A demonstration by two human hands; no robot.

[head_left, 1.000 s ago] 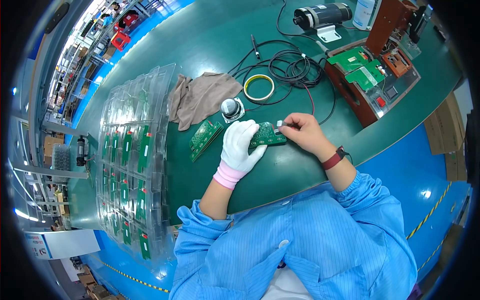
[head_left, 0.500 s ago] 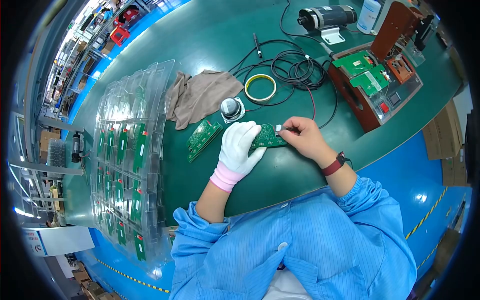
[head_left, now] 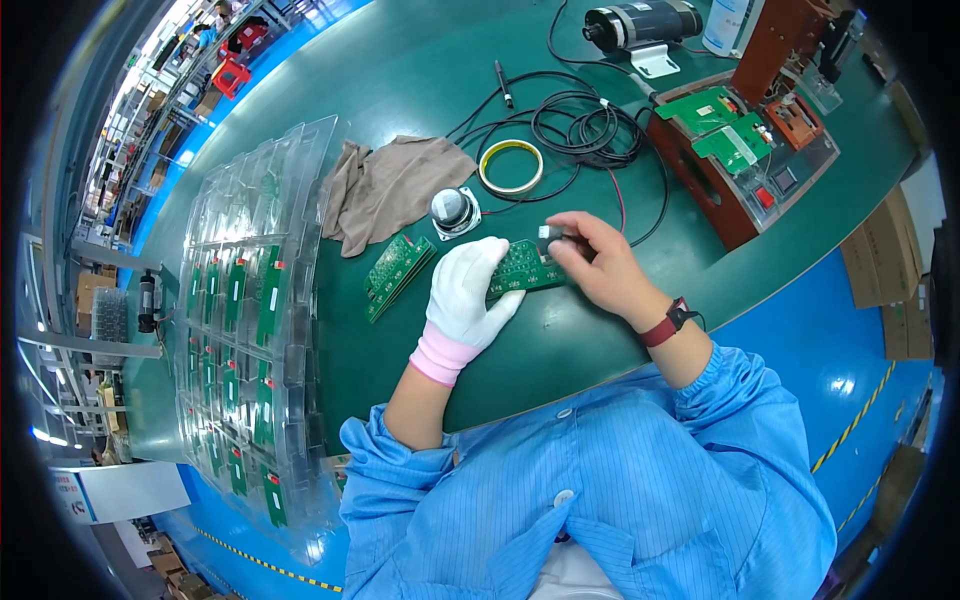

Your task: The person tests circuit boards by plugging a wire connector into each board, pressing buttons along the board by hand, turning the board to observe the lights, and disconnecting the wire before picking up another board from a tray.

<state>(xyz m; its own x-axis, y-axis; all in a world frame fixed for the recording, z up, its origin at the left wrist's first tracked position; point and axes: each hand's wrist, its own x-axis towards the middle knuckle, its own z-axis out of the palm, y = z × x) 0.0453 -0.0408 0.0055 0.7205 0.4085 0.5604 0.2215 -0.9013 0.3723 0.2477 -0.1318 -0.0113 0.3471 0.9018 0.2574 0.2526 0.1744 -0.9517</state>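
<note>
PCB point(head_left: 525, 268) gripped by L fingers point(head_left: 470, 265); R fingers point(head_left: 590, 232) pinched on wht plug point(head_left: 546, 232). Grn surface point(head_left: 510, 350) w/ rag point(head_left: 395, 190), blue flr point(head_left: 790, 330) alongside.

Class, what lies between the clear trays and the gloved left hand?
Head view: a stack of green circuit boards lies between the trays and the left hand.

Left hand point(head_left: 462, 290) — white glove point(head_left: 452, 308), pink cuff point(head_left: 437, 355) — ahead and left of the chest point(head_left: 600, 470), back upward, thumb point(head_left: 506, 307) apart from fingers point(head_left: 474, 260). Right hand point(head_left: 612, 272) bare, ahead and slightly right of the chest, thumb and forefinger point(head_left: 578, 219) pinching. Both forearms point(head_left: 414, 408) reach forward.
</note>
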